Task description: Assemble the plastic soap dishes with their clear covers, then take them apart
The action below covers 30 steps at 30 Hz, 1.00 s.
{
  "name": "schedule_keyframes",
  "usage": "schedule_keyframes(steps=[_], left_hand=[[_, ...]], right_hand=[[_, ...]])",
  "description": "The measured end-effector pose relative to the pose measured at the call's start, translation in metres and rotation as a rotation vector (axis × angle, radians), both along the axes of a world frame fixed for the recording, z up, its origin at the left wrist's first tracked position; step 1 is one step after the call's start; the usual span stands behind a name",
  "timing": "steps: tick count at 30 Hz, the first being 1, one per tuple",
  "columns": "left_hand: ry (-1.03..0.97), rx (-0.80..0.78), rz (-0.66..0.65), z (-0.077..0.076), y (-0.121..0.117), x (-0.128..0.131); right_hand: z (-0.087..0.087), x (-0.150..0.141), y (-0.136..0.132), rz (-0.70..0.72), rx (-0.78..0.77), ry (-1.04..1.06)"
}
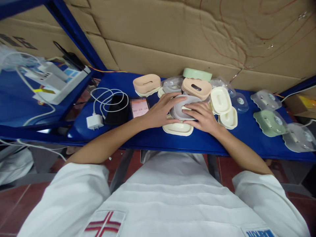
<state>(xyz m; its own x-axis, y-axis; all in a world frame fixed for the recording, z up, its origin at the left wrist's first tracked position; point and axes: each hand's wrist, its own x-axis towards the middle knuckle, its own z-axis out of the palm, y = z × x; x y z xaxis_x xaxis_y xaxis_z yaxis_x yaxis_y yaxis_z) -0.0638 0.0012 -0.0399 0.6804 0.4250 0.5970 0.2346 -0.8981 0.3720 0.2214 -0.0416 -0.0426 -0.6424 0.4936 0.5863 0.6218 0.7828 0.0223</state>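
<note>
Between my hands is a grey oval plastic cover [179, 111], held above a cream oval tray [178, 129] on the blue table. My left hand [161, 110] grips the cover's left side, fingers along the far edge and thumb at the near edge. My right hand [202, 116] is closed over the right side, its fingertips on a small white plastic piece [186, 108] lying against the cover. Its thumb presses the near edge. Just beyond are a peach oval shell [197, 87] with a dark slot and a pale green shell [197, 74].
Another peach shell [147, 85] stands back left. Cream trays [221, 100] lie right of my hands. Clear and green covers [270, 122] with white pieces line the right end. At left are a phone showing a timer [140, 108], a black device [116, 110] and a white charger [94, 121].
</note>
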Motion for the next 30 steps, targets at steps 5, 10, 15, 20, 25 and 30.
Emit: schedule_keyframes(steps=[5, 10, 15, 20, 25, 30], left_hand=[[-0.007, -0.011, 0.013, 0.0, 0.003, -0.002], [-0.022, 0.003, 0.004, 0.002, 0.003, -0.002], [-0.019, 0.025, 0.011, 0.003, 0.004, -0.003], [0.033, 0.026, 0.039, 0.003, 0.007, -0.007], [0.072, 0.037, 0.091, 0.011, 0.009, -0.01], [0.026, 0.068, 0.193, 0.028, 0.022, -0.022]], right_hand=[[0.002, -0.001, -0.001, -0.014, -0.017, 0.003], [0.001, -0.001, -0.001, -0.014, -0.005, -0.001], [0.001, -0.002, -0.001, -0.033, -0.016, -0.001], [0.009, -0.001, -0.004, -0.041, -0.007, 0.071], [0.015, 0.005, -0.005, -0.109, 0.026, 0.126], [0.016, 0.013, -0.003, -0.163, 0.071, 0.189]])
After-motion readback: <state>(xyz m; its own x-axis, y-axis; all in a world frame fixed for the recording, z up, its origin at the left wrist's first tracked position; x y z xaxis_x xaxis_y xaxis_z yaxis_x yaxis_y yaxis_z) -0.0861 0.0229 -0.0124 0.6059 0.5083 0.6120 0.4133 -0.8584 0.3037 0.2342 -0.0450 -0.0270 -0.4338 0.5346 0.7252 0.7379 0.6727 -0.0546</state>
